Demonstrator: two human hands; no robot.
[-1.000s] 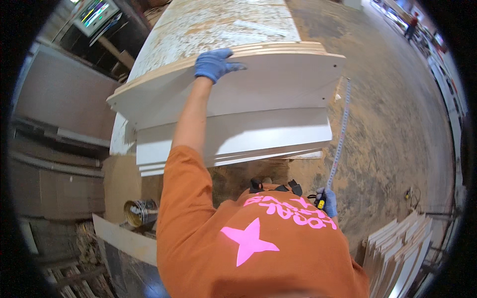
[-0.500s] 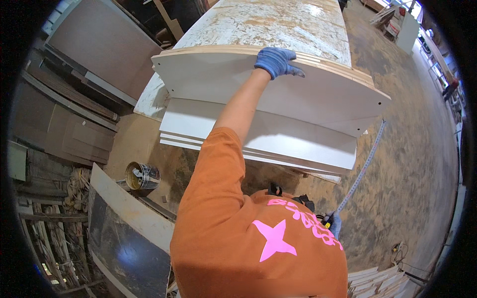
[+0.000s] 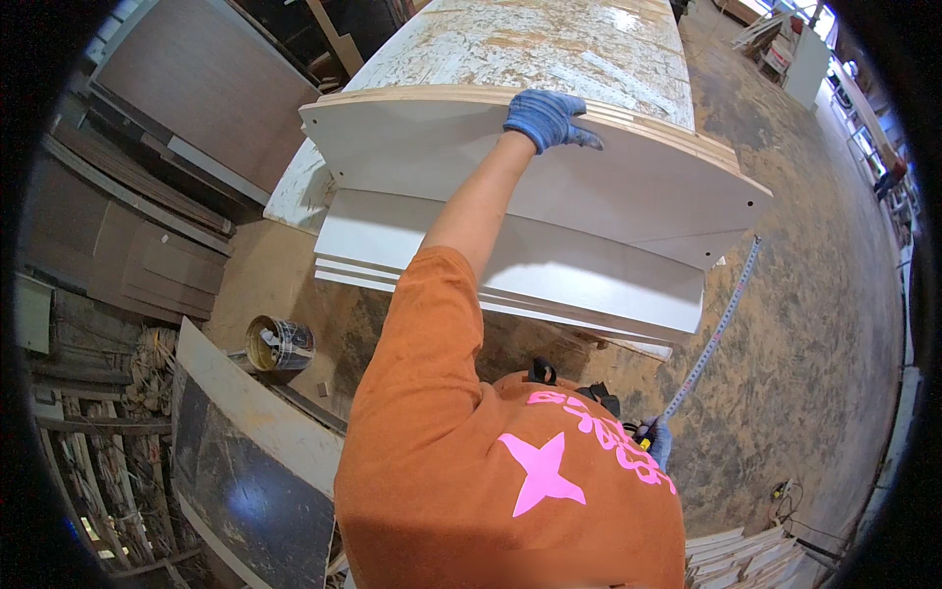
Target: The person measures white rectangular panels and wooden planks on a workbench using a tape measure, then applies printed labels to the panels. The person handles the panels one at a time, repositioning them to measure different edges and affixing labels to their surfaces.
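My left hand, in a blue work glove, grips the top edge of several white panels stood on edge together. Its fingers go over the pale wooden edge and its thumb rests against the near white face. Small dark holes show near the panel's ends. In front of these lies a flat stack of white boards. Low on my right side, my gloved right hand is closed round a tape measure, mostly hidden by my shirt. The extended tape blade slants up to the panels' right end.
A worn, white-splattered worktable bears the panels. An open bucket stands on the floor to my left, near a leaning dark board. Brown sheets lean at the far left. Wood strips lie at lower right, by a cable.
The standing panels' top edge and my left hand have shifted very slightly upward in view. Both hands keep their hold, and the tape blade stays extended.
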